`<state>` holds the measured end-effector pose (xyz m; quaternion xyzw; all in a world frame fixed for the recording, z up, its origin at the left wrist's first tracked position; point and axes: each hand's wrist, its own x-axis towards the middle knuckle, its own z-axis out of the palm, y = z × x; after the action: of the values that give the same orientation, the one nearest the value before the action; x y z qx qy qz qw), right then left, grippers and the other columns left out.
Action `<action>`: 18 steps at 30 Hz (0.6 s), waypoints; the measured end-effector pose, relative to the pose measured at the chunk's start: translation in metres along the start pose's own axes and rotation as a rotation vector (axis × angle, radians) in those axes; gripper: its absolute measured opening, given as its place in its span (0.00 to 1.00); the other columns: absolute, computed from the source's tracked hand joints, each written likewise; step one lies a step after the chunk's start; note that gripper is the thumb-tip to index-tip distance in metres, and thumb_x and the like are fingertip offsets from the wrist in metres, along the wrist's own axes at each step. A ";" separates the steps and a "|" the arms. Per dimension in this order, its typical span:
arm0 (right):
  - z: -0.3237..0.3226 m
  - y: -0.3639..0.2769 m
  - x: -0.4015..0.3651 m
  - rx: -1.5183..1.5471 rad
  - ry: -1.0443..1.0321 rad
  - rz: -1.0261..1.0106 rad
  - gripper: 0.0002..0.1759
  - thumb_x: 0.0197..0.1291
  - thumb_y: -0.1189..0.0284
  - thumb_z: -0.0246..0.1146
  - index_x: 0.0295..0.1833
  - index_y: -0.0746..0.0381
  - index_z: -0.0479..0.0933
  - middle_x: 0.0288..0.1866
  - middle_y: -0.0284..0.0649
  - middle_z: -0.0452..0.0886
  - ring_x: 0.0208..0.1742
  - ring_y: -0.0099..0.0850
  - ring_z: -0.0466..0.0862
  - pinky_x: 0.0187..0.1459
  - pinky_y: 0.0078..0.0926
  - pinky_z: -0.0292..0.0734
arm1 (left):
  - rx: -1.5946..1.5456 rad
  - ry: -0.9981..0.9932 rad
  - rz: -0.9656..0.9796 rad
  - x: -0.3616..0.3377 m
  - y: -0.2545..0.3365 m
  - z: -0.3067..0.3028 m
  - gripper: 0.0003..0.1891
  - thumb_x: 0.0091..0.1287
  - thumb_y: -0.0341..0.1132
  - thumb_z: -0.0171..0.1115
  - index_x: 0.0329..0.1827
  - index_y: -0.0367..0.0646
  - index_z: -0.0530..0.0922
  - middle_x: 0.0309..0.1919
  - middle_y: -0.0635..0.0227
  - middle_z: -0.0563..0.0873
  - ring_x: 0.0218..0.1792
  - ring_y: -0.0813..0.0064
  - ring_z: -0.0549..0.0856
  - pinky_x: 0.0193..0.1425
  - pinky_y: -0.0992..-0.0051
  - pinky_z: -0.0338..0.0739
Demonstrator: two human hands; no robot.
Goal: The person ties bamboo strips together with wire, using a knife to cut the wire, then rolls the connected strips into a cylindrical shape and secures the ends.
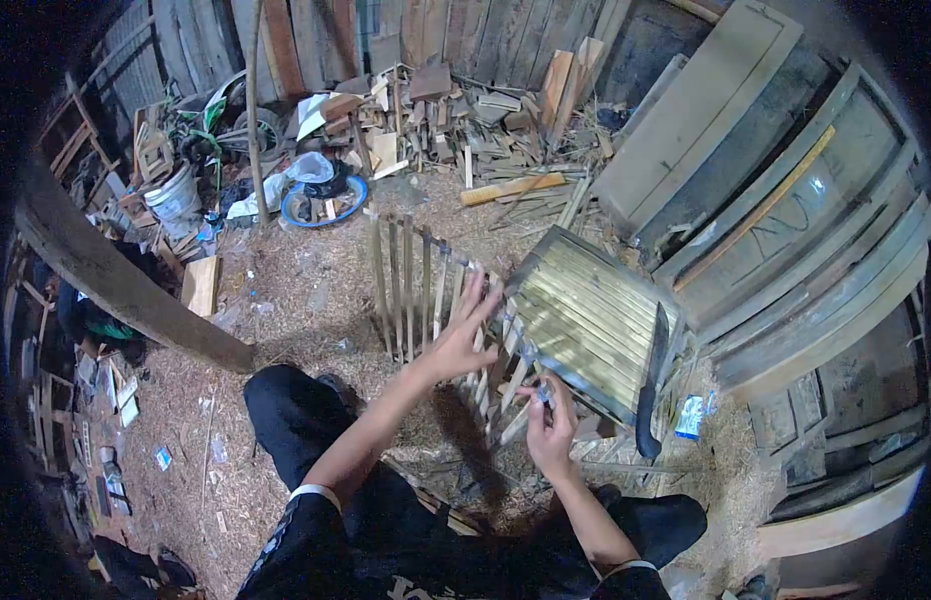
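Note:
In front of my knees stands a rack of thin bamboo or wooden slats [409,290], joined by a crosspiece along its top. My left hand [463,335] is over the rack's near side with its fingers spread, the fingertips right at the slats' upper ends. Lower and to the right, my right hand [551,425] is closed in a pinch beside the rack's near end; I cannot tell what small thing is between its fingers. Behind it lies a slatted panel [590,315] with a dark border. A long knife [653,385] with a black handle rests along the panel's right edge.
Shavings cover the floor. Wood scraps [435,120] heap against the back wall, with a blue-rimmed basin [325,207] and a white bucket [175,200] to their left. A leaning post [135,280] rises at left. Large wooden panels [700,110] lean at right, near a blue-white packet [689,417].

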<state>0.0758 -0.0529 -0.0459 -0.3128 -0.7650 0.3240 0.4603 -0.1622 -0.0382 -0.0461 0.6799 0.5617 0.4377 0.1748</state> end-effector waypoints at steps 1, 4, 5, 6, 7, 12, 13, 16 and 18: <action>-0.003 0.003 0.003 0.006 0.013 0.031 0.22 0.74 0.74 0.60 0.69 0.71 0.72 0.53 0.50 0.85 0.50 0.33 0.88 0.48 0.30 0.84 | -0.002 -0.003 0.001 -0.004 0.002 0.008 0.54 0.57 0.28 0.70 0.87 0.50 0.48 0.85 0.47 0.37 0.85 0.49 0.36 0.86 0.56 0.41; -0.009 -0.007 0.015 0.044 0.002 0.187 0.23 0.74 0.74 0.60 0.71 0.69 0.71 0.57 0.48 0.84 0.48 0.30 0.87 0.44 0.26 0.83 | -0.050 -0.015 0.019 -0.023 0.009 0.026 0.51 0.64 0.27 0.67 0.87 0.50 0.46 0.85 0.47 0.39 0.85 0.50 0.39 0.86 0.57 0.44; -0.011 -0.011 0.019 0.072 -0.020 0.305 0.24 0.74 0.73 0.60 0.72 0.67 0.71 0.59 0.48 0.83 0.47 0.28 0.87 0.42 0.24 0.83 | -0.046 -0.019 0.024 -0.027 0.010 0.028 0.51 0.64 0.27 0.67 0.87 0.50 0.46 0.85 0.47 0.39 0.85 0.50 0.39 0.86 0.57 0.44; -0.004 -0.003 0.020 0.083 0.061 0.156 0.25 0.74 0.73 0.60 0.73 0.67 0.70 0.63 0.48 0.82 0.51 0.27 0.87 0.39 0.21 0.83 | -0.067 -0.020 -0.008 -0.032 0.013 0.028 0.51 0.64 0.27 0.67 0.87 0.49 0.45 0.85 0.47 0.40 0.85 0.50 0.42 0.86 0.58 0.45; -0.003 0.003 0.018 0.088 0.069 0.158 0.25 0.74 0.73 0.60 0.73 0.67 0.70 0.63 0.48 0.82 0.51 0.27 0.87 0.39 0.21 0.83 | -0.085 -0.023 -0.040 -0.036 0.015 0.028 0.50 0.65 0.28 0.67 0.87 0.48 0.44 0.85 0.47 0.41 0.85 0.51 0.44 0.86 0.59 0.46; -0.004 0.026 0.033 0.120 -0.009 0.253 0.22 0.74 0.76 0.60 0.71 0.67 0.72 0.59 0.45 0.84 0.58 0.30 0.84 0.56 0.28 0.80 | -0.053 -0.064 -0.028 -0.045 0.023 0.027 0.45 0.67 0.27 0.64 0.86 0.45 0.49 0.85 0.50 0.47 0.84 0.52 0.50 0.85 0.60 0.50; -0.006 0.022 0.044 0.125 -0.019 0.230 0.21 0.76 0.76 0.59 0.71 0.67 0.72 0.56 0.43 0.85 0.53 0.27 0.85 0.56 0.26 0.79 | -0.071 -0.087 -0.027 -0.043 0.027 0.027 0.45 0.67 0.26 0.64 0.86 0.45 0.51 0.85 0.51 0.47 0.84 0.51 0.51 0.85 0.60 0.51; -0.012 0.023 0.056 0.120 0.002 0.233 0.21 0.73 0.74 0.63 0.69 0.66 0.74 0.56 0.44 0.86 0.54 0.28 0.85 0.59 0.28 0.78 | -0.070 -0.097 -0.020 -0.041 0.025 0.039 0.43 0.68 0.27 0.63 0.85 0.47 0.53 0.85 0.51 0.46 0.84 0.51 0.50 0.85 0.59 0.51; -0.013 0.020 0.055 0.109 0.008 0.233 0.26 0.70 0.71 0.68 0.71 0.65 0.73 0.62 0.45 0.84 0.60 0.31 0.83 0.62 0.30 0.76 | -0.088 -0.113 -0.049 -0.041 0.035 0.039 0.42 0.69 0.28 0.63 0.85 0.48 0.54 0.85 0.50 0.46 0.84 0.50 0.50 0.85 0.57 0.51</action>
<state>0.0701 0.0040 -0.0297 -0.3751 -0.7029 0.4154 0.4389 -0.1094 -0.0773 -0.0582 0.6814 0.5477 0.4184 0.2464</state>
